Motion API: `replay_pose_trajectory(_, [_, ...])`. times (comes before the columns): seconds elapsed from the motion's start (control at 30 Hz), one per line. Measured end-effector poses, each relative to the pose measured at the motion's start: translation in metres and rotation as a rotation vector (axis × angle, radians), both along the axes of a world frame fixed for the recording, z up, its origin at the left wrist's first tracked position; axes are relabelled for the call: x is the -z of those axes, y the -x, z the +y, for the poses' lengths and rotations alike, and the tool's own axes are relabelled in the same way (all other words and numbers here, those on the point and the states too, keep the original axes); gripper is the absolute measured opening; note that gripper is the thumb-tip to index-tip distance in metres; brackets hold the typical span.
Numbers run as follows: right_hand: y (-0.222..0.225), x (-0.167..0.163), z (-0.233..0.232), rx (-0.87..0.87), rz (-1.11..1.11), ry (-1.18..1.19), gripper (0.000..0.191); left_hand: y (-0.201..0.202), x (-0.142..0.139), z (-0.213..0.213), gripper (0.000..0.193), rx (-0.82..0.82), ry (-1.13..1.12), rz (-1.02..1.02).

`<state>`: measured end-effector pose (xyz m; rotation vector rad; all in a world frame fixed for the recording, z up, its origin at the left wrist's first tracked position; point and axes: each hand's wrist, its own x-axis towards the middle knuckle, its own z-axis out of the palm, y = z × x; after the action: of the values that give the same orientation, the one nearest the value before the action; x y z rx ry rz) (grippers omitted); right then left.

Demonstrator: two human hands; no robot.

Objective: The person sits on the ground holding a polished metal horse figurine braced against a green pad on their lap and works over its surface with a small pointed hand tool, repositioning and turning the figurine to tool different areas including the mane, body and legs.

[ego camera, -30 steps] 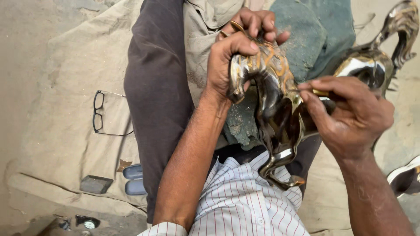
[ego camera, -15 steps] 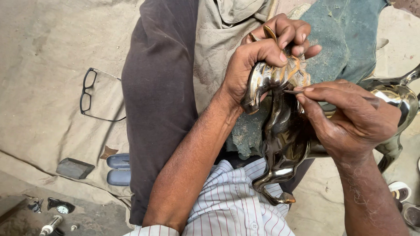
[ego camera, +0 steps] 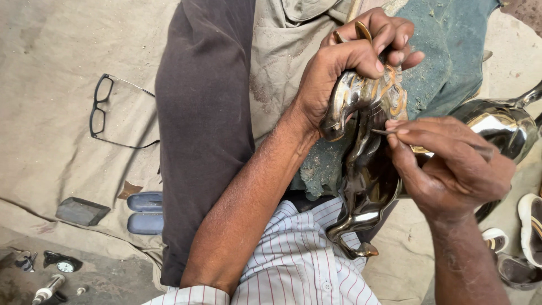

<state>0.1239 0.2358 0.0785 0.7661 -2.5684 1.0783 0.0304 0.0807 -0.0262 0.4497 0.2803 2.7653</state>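
Since half a second ago both hands shifted slightly left | head view: left hand (ego camera: pixel 344 73) clamped on brass horse figure (ego camera: pixel 367 164) over the lap | right hand (ego camera: pixel 451 169) pinches thin tool (ego camera: pixel 384 132), tip seemingly touching figure | spectacles (ego camera: pixel 104 110) on cloth's (ego camera: pixel 45 51) left side

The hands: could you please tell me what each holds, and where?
The left hand grips the shiny metal horse figurine by its head; the right hand pinches a thin pointed tool near its tip.

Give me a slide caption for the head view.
Left hand grips a shiny metal figurine; right hand presses a thin tool against it.
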Motion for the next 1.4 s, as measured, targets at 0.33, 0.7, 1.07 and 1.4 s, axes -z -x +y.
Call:
replay_pose_trajectory(0.33, [-0.035, 0.006, -0.014, 0.217, 0.064, -0.088, 0.017, -0.002, -0.002, 0.001, 0.015, -0.037, -0.018, 0.002])
replay_pose_trajectory(0.7, [-0.030, 0.002, -0.013, 0.176, 0.020, -0.087, 0.015, -0.006, -0.002, 0.002, 0.011, -0.069, -0.023, -0.027])
replay_pose_trajectory(1.07, [-0.069, 0.008, -0.023, 0.315, 0.011, -0.061, 0.013, -0.006, 0.004, 0.004, 0.016, -0.110, -0.016, 0.050])
replay_pose_trajectory(1.4, [-0.065, 0.002, -0.035, 0.343, 0.010, -0.104, 0.012, -0.009, 0.001, 0.002, 0.011, -0.069, -0.013, -0.052])
